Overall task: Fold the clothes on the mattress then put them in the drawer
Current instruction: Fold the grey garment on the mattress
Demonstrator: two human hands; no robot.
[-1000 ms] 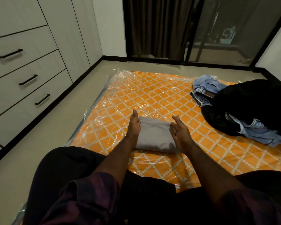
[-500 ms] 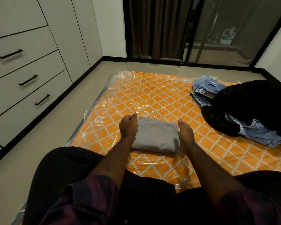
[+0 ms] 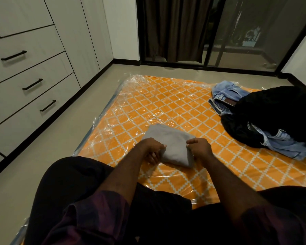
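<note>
Grey folded garment (image 3: 168, 138): compact rectangle, lying on the near-middle part of the mattress (image 3: 166, 101). Near edge looks slightly raised off the mattress, though the hands cover that edge, so uncertain.

Left hand (image 3: 151, 148): at the garment's left near corner. Thumb on top of the cloth, fingers curled underneath; it grips the garment.

Right hand (image 3: 200, 147): at the garment's right near corner. Fingers curled down round the fold, knuckles up; it also grips the garment.

Mattress: orange with a white lattice print, wrapped in clear plastic film (image 3: 131, 80) that crinkles along its left and far edges. It lies flat on the pale floor (image 3: 42, 156).

Other clothes, right side of the mattress, unfolded and heaped:
- black garment (image 3: 276, 112), largest, at the mattress's right edge.
- blue jeans (image 3: 224, 96), at the far side of the black garment, partly under it.
- pale blue garment (image 3: 286, 147), at the near side of the heap, partly under the black one.

Left of the mattress, across a strip of floor: white drawers (image 3: 25, 96), three stacked, black bar handles, all closed.

Beyond the mattress's far edge: dark curtain (image 3: 173, 29) and glass sliding door (image 3: 245, 36).

Near edge of the mattress: the person's legs in black, dark plaid sleeves (image 3: 88, 220).
</note>
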